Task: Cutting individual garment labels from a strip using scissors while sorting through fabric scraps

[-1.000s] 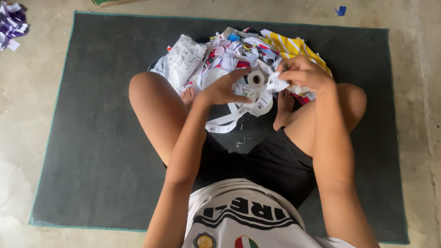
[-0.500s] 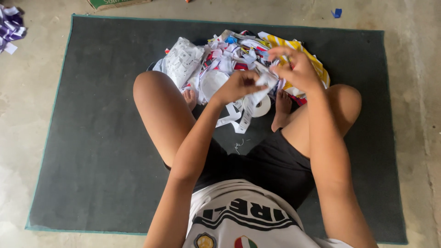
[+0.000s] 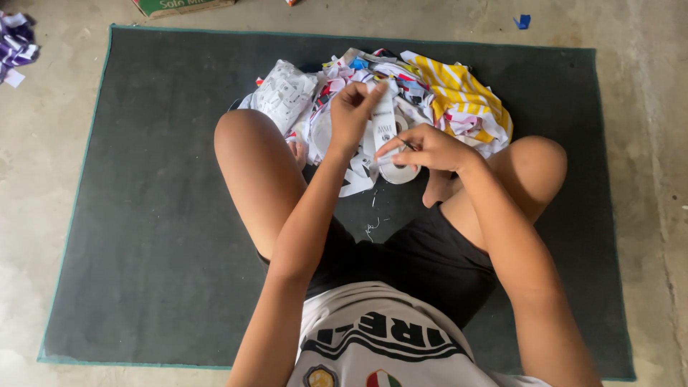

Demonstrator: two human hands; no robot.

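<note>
Nearest the camera is a white shirt (image 3: 380, 351) with black lettering, and above it black shorts (image 3: 401, 261). The person sits cross-legged on a dark grey mat (image 3: 143, 215) with a green edge, knees spread toward ten and two o'clock.

Both forearms reach out toward twelve o'clock. The right hand (image 3: 423, 149) sits just past the shorts, at about one o'clock from the lap. Its fingers are pressed together in a pinch on the lower end of a white strip (image 3: 384, 122), and a thin dark tool, too small to identify, pokes out between them. Just under that hand lies a loop of white band (image 3: 398, 172), resting on the mat between the shins.

The left hand (image 3: 351, 115) is a little farther out, at about eleven o'clock from the right hand. Its thumb and fingertips are closed on the upper end of the same strip, so the strip hangs stretched between the two hands, roughly upright in the view.

Behind the hands, touching the feet, lies a heap of cut scraps (image 3: 344, 79), white with red, blue and black print. At the heap's ten o'clock side is a crumpled white printed sheet (image 3: 283, 93); at its two o'clock side is a yellow and white striped cloth (image 3: 459, 97).

Farther off, on the bare concrete floor (image 3: 645, 143), lies a green carton (image 3: 183, 6) at eleven o'clock, purple and white scraps (image 3: 14, 43) at the far ten o'clock corner, and a small blue scrap (image 3: 523, 21) at one o'clock.
</note>
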